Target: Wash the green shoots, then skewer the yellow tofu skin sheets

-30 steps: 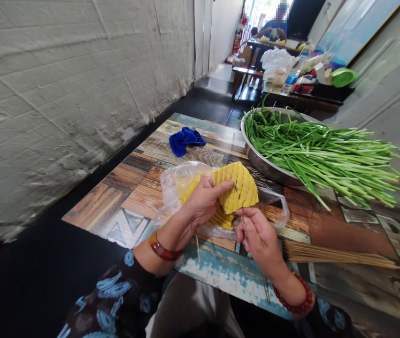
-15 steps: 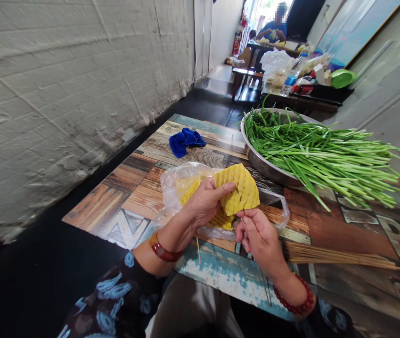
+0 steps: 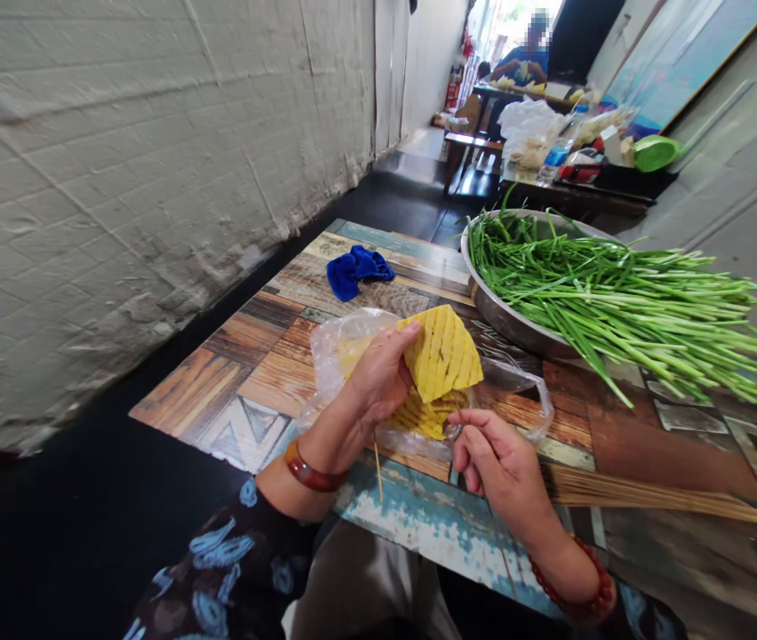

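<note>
A yellow scored slice [image 3: 445, 354] is held up by my left hand [image 3: 382, 378], thumb on its upper left edge. From below that hand a thin wooden stick [image 3: 379, 471] points down. My right hand [image 3: 495, 453] is pinched just below and right of the slice, apart from it; a thin stick seems to be between the fingers, its end hard to make out. More yellow slices [image 3: 424, 418] lie under my hands on a clear plastic bag [image 3: 329, 342].
A metal bowl [image 3: 505, 311] heaped with long green stalks [image 3: 618, 293] stands at the right. Wooden skewers [image 3: 658, 493] lie right of my right hand. A blue cloth [image 3: 357, 271] rests farther back. Beyond, a person [image 3: 521, 64] sits at another table.
My right hand has drawn slightly down and away from the slice's lower edge. My left thumb has shifted from the slice's face toward its upper left edge. The view has shifted slightly.
</note>
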Demonstrator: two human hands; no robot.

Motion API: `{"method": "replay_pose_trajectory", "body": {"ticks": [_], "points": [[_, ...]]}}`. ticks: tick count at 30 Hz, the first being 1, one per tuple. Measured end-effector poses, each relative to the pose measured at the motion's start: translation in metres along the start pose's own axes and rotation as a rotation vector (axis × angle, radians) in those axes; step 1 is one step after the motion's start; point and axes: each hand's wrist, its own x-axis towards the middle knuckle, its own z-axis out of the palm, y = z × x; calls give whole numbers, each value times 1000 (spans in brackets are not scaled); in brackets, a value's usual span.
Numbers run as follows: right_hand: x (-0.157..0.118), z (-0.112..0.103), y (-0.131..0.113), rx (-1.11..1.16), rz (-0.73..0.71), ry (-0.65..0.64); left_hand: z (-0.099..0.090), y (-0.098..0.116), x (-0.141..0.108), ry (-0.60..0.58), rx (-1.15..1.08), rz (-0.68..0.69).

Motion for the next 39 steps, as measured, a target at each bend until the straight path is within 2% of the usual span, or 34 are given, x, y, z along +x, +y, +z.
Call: {"method": "replay_pose_trajectory", "body": {"ticks": [11, 31, 39], "points": [[4, 2, 10, -58, -25, 38, -2, 0, -3, -68, 20, 13], [5, -3, 17, -113, -60, 63, -3, 0, -4, -107, 18, 4], [6, -3, 12, -95, -66, 80, -3, 0, -4, -127, 1, -5]]}}
